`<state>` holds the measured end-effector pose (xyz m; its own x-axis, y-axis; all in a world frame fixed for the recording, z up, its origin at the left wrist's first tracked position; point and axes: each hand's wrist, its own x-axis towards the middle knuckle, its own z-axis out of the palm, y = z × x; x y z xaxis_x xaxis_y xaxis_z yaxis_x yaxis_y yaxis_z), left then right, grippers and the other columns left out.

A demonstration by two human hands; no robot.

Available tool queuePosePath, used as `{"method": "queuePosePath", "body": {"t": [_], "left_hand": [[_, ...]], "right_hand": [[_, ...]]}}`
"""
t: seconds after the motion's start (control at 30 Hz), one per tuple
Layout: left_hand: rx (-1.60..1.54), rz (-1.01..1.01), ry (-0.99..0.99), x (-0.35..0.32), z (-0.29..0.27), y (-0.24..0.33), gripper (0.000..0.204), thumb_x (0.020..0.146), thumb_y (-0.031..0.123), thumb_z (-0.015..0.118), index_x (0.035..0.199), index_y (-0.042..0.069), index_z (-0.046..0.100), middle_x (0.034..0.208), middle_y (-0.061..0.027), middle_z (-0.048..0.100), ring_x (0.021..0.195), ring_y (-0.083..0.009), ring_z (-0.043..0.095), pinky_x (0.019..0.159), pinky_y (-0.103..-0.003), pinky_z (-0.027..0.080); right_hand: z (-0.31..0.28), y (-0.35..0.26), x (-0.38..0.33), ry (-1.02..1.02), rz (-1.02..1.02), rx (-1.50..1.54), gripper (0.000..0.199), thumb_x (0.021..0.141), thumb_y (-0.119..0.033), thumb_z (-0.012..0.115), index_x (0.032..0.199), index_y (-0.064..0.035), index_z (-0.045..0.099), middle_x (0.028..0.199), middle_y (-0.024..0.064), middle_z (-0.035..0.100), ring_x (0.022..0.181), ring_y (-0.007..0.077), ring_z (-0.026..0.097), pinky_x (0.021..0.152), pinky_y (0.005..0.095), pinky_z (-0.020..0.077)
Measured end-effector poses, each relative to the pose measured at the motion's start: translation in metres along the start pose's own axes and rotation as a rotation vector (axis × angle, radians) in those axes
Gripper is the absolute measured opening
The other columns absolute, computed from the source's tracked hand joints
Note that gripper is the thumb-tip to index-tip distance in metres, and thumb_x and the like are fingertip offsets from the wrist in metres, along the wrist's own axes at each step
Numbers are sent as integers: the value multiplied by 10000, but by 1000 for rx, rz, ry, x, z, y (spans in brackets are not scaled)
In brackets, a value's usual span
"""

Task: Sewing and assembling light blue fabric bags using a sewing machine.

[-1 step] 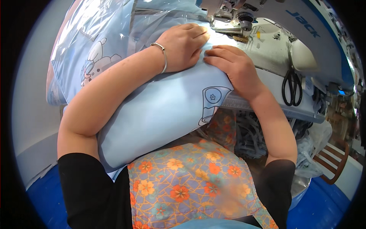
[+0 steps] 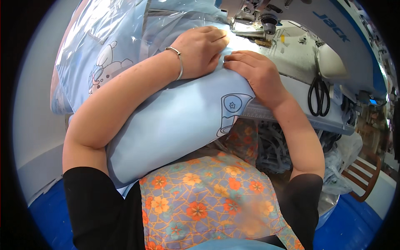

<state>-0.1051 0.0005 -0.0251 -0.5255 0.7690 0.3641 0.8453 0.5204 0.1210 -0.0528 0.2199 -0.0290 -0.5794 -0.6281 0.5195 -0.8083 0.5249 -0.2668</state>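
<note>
A large piece of light blue fabric (image 2: 175, 116) with a cartoon print lies bunched over my lap and up onto the sewing machine's bed. My left hand (image 2: 200, 52), a silver bracelet at its wrist, is closed on the fabric, its curled fingers close to the brightly lit stitching area. To its right, my right hand (image 2: 258, 75) grips the fabric's right edge; its thumb is hidden. Above and beyond both hands hangs the head of the sewing machine (image 2: 341, 37). The needle itself cannot be made out.
Black-handled scissors (image 2: 319, 96) lie on the table at right. Clear plastic (image 2: 112, 25) covers more printed fabric at the far left. Below the table edge hang grey fabric strips (image 2: 273, 150), near plastic bags (image 2: 339, 166) and a wooden chair (image 2: 364, 177).
My right hand's fingertips have shifted very slightly on the fabric. Otherwise the scene looks the same.
</note>
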Motion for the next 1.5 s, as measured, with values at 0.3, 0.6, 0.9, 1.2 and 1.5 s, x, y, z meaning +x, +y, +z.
{"method": "queuePosePath", "body": {"t": [0.3,0.6,0.9,1.2,1.5], "left_hand": [[-27,28,155,22,7,-22,246,788,88,576,1008,-4,638,1111,-140,639,1085,-286,589,908,-393,488],[291,-50,-1,83,-5,-90,268,713,166,646,963,83,696,1077,-138,646,953,-338,621,912,-423,484],[168,-292,-475,114,-4,-115,578,711,95,627,1285,160,601,1161,-99,657,1085,-314,622,858,-425,520],[174,-131,-369,132,-2,-122,698,704,110,639,1377,249,517,1166,-90,656,1083,-340,619,864,-446,518],[134,-139,-512,130,-17,-122,648,752,138,634,1369,293,509,1165,-83,644,1068,-333,620,870,-467,514]], "right_hand": [[-7,20,14,-58,47,-3,232,774,-57,612,994,-52,684,1079,100,690,1037,268,650,895,347,520],[-4,11,28,-72,49,-48,231,779,-39,605,993,-51,692,1111,92,684,1072,256,637,937,348,504],[2,-1,36,-110,144,-36,205,792,-70,638,989,-46,688,1114,110,683,1090,271,635,951,367,495],[2,-7,46,-117,155,-37,202,783,-88,643,970,-19,675,1096,131,685,1074,291,635,943,379,488],[-1,-3,45,-114,138,-24,200,774,-79,646,962,-16,677,1086,124,686,1062,278,638,931,369,496]]}}
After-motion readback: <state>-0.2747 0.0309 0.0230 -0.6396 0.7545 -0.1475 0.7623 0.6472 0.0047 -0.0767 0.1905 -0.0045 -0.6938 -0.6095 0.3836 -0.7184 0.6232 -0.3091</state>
